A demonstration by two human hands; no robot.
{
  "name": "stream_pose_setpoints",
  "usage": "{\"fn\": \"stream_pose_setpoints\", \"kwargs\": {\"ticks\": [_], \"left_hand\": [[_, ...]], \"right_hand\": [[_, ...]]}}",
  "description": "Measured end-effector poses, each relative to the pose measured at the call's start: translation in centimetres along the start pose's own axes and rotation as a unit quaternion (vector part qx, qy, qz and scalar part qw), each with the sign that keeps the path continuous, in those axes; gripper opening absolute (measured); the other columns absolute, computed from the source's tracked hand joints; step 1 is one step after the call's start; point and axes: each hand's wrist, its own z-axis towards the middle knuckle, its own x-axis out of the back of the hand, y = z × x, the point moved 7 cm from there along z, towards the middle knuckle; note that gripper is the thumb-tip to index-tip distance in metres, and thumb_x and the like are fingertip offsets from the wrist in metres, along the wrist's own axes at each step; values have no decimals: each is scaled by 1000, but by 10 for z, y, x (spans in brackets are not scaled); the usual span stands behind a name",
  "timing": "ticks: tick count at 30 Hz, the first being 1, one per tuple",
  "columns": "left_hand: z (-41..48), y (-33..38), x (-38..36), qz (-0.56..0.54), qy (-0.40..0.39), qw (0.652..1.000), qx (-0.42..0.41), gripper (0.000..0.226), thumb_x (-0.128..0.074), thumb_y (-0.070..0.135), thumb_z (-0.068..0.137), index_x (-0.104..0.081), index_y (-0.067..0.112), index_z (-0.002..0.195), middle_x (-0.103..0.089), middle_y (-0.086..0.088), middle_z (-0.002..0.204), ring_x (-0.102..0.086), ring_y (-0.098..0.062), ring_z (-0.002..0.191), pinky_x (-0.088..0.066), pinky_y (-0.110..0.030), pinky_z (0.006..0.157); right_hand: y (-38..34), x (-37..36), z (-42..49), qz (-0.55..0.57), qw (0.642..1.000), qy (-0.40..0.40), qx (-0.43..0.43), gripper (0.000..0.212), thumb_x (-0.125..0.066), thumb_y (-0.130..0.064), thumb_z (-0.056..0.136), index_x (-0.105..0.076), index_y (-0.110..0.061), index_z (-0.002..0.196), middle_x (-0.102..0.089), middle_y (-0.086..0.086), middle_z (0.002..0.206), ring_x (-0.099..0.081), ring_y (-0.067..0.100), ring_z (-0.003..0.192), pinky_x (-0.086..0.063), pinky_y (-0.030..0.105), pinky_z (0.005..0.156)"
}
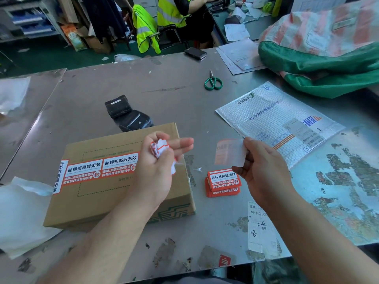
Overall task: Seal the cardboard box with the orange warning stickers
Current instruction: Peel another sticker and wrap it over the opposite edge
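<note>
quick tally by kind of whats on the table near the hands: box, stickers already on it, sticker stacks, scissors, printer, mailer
cardboard box: 1
orange stickers stuck on it, visible: 3
loose sticker stack: 1
green scissors: 1
black printer: 1
bubble mailer: 1
total: 8
</note>
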Motion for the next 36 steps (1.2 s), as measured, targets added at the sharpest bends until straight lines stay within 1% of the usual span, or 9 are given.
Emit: {"fn": "stream_pose_setpoints", "kwargs": {"ticks": [4,6,8,12,17,19,25,30,36], "left_hand": [[-1,6,8,51,6,998,-25,49,-33,-14,94,-59,24,109,-77,1,95,-71,-17,89,-47,-45,79],[-4,9,10,78,14,996,-35,43,-39,-9,97,-63,27,103,-74,6,85,-61,-10,75,-50,-27,74],[-5,12,10,107,24,993,-47,33,-45,1,99,-62,29,104,-68,11,77,-54,-3,70,-44,-13,67],[-11,14,6,181,-22,982,-54,17,-61,40,87,-64,36,104,-49,7,63,-47,-7,56,-40,-18,53],[-24,27,-18,460,-66,855,-231,36,-71,60,69,-68,35,94,-49,11,58,-47,-1,59,-39,-23,57],[-28,25,-24,479,-58,842,-243,37,-68,64,70,-69,33,88,-46,12,53,-40,5,54,-34,-20,55],[-16,7,1,237,23,971,-12,49,-59,67,80,-65,19,74,-33,11,41,-30,-5,40,-28,-24,50],[-15,-16,2,111,-39,960,255,56,-54,66,84,-72,13,81,-21,6,50,-21,-12,40,-26,-28,51],[-12,-22,4,101,-55,955,275,31,-66,39,88,-70,12,74,-20,5,50,-17,-13,43,-27,-26,48]], "right_hand": [[2,1,-2,0,1000,8,-5,32,-57,-20,99,-62,-17,68,-52,7,74,-56,26,77,-50,24,49],[3,1,-2,-11,1000,7,-5,28,-57,-21,99,-61,-16,72,-52,9,76,-55,26,79,-50,25,52],[2,1,-3,-26,1000,13,2,27,-57,-21,98,-61,-15,72,-53,7,73,-54,26,78,-50,27,54],[3,-2,-7,-46,998,32,-4,29,-56,-20,98,-59,-16,70,-53,-6,52,-53,19,60,-43,29,55],[10,-9,-12,-33,999,33,-26,22,-54,-14,95,-56,-10,74,-45,-1,49,-39,19,52,-30,29,53],[13,-14,-14,-37,999,10,-18,23,-54,-15,95,-60,-2,77,-47,4,55,-39,19,54,-30,29,53],[-8,-22,-28,-153,980,-22,126,33,-57,-22,100,-60,-11,69,-53,-9,49,-48,6,49,-40,18,50],[-25,-28,-46,-301,891,-45,338,24,-61,-28,95,-61,-23,72,-60,0,61,-53,9,58,-38,19,54],[-24,-38,-61,-358,792,-110,482,23,-59,-25,94,-73,-11,83,-62,2,73,-55,7,66,-43,14,63]]}}
